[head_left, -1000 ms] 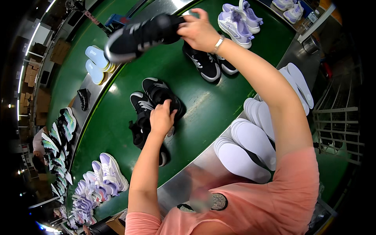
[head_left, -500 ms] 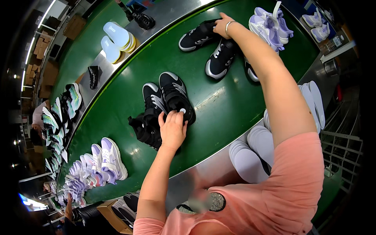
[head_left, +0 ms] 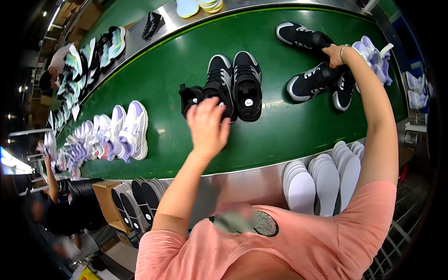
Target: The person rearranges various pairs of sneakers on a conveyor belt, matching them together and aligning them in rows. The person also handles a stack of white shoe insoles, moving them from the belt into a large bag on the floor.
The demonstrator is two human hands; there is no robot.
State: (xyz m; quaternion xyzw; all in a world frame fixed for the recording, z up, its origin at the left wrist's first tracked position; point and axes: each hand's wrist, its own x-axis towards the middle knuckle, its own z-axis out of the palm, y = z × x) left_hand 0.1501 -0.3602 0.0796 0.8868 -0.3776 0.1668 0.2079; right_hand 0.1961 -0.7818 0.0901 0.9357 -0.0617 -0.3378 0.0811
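Observation:
A pair of black sneakers with silver toes stands mid-bench: a left shoe and a right shoe, its round white sticker showing inside. My left hand, fingers apart, is over the heel of the left shoe and partly covers it. Another black shoe sits just left of them. At the far right, my right hand has its fingers closed at the heel of a black sneaker. Two more black sneakers, one in front and one beside it, lie below that hand.
The green bench surface runs across. White-and-purple sneakers stand at left and far right. Stacked white insoles line the near edge; dark insoles stand by a cardboard box. A co-worker's arm shows at left.
The view has turned, so the scene sits differently in the picture. My left hand has drawn back from the right shoe's opening, its fingers lifted. My right hand stays at a sneaker's heel.

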